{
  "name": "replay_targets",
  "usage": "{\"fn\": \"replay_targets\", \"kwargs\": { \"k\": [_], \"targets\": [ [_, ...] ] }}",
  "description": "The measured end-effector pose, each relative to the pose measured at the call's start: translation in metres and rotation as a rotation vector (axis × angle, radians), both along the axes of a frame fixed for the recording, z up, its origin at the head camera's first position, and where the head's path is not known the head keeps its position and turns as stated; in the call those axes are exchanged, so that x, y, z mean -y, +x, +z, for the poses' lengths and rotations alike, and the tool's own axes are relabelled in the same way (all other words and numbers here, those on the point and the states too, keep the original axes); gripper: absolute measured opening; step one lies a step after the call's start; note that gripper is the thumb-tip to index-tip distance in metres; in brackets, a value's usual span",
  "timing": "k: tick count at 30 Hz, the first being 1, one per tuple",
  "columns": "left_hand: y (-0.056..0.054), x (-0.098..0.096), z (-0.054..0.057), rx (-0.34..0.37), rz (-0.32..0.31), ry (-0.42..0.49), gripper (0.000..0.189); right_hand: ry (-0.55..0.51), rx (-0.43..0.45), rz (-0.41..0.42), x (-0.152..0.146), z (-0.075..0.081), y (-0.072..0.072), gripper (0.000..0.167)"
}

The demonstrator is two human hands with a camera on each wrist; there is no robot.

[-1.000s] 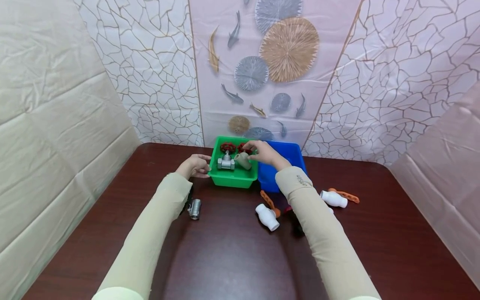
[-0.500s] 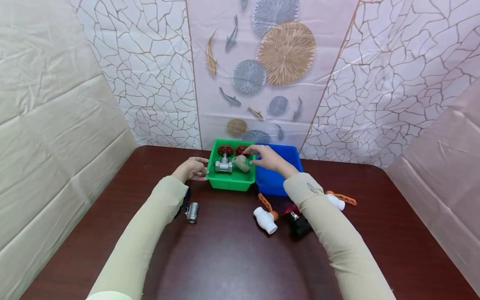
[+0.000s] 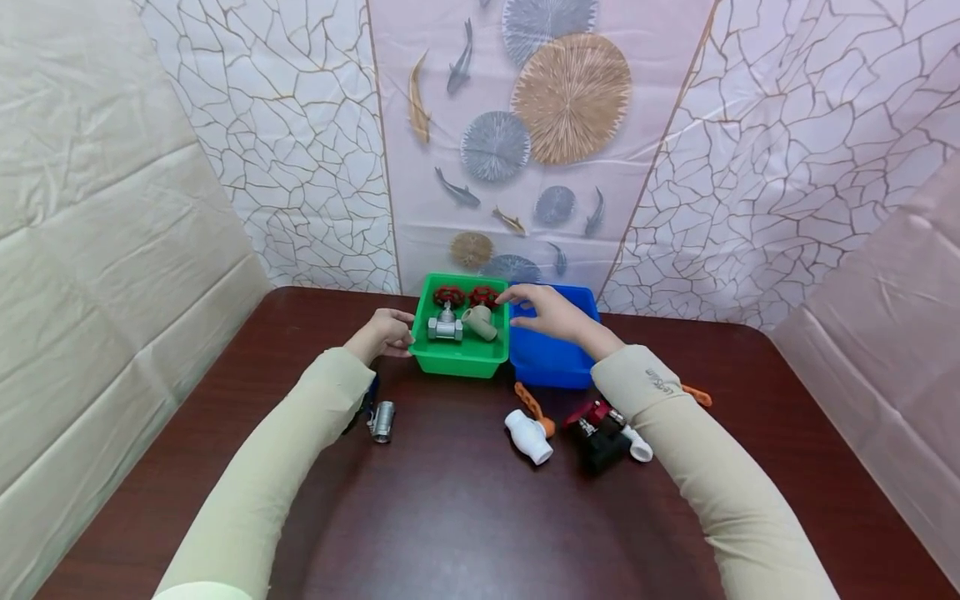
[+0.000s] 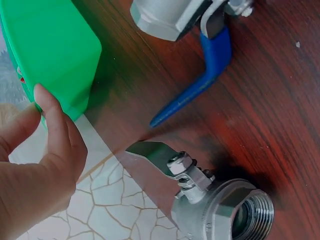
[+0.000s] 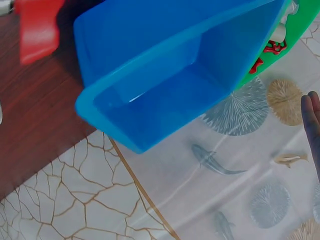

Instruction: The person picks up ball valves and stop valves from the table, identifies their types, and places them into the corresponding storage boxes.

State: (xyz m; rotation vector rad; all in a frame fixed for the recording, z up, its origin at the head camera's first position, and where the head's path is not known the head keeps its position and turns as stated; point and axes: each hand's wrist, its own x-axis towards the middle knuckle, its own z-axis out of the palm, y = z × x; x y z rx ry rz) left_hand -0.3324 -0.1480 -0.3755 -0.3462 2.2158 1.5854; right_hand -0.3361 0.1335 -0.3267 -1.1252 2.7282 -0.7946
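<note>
In the head view my left hand (image 3: 384, 333) is at the left side of the green bin (image 3: 459, 365), its thumb and fingers pinching the rim. Inside that bin lie a silver gate valve (image 3: 446, 328) with a red handwheel and a beige plastic valve (image 3: 480, 323) with another red handwheel. My right hand (image 3: 553, 315) hovers above the blue bin (image 3: 555, 373), fingers loosely extended, holding nothing. Only a few of its fingers show in the right wrist view. The blue bin looks empty there.
Near my left forearm lie a metal ball valve (image 3: 382, 422) and a blue-handled valve (image 4: 212, 65). In front of the blue bin are a white ball valve (image 3: 529, 437) with an orange handle and a black valve (image 3: 600, 450) with red. My right sleeve partly covers other white valves.
My right hand has let go of the beige valve and moved right, from over the green bin to over the blue one. The left hand stays at the green rim.
</note>
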Motion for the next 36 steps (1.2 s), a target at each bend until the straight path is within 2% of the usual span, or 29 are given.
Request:
{"fn": "replay_targets", "kwargs": {
  "k": [6, 12, 16, 19, 22, 25, 27, 31, 33, 36],
  "targets": [
    [0.005, -0.002, 0.003, -0.036, 0.009, -0.02, 0.05, -0.009, -0.014, 0.018, -0.008, 0.008, 0.008, 0.036],
    [0.006, -0.004, 0.002, -0.071, 0.019, -0.029, 0.049, -0.052, -0.006, 0.008, -0.015, 0.014, 0.012, 0.036],
    [0.005, 0.0, 0.0, -0.079, -0.028, -0.015, 0.051, -0.053, -0.001, 0.0, -0.021, 0.014, 0.014, 0.037],
    [0.004, 0.006, -0.003, -0.061, -0.079, 0.013, 0.052, -0.048, -0.009, -0.002, -0.026, 0.013, 0.015, 0.036],
    [0.005, 0.009, -0.004, -0.044, -0.105, 0.034, 0.051, -0.052, -0.031, -0.002, -0.031, 0.011, 0.017, 0.035],
    [0.008, 0.009, -0.003, -0.077, -0.133, 0.01, 0.049, -0.057, -0.059, -0.002, -0.037, 0.01, 0.021, 0.034],
    [0.011, 0.009, -0.004, -0.158, -0.177, -0.08, 0.046, -0.067, -0.076, -0.005, -0.041, 0.01, 0.025, 0.034],
    [0.018, 0.011, -0.006, -0.389, -0.259, -0.376, 0.038, -0.066, -0.091, -0.017, -0.049, 0.009, 0.032, 0.032],
    [0.021, 0.012, -0.008, -0.486, -0.271, -0.507, 0.035, -0.059, -0.089, -0.027, -0.054, 0.007, 0.036, 0.032],
    [0.024, 0.013, -0.01, -0.579, -0.26, -0.597, 0.032, -0.048, -0.091, -0.05, -0.06, 0.003, 0.04, 0.032]
  ]
}}
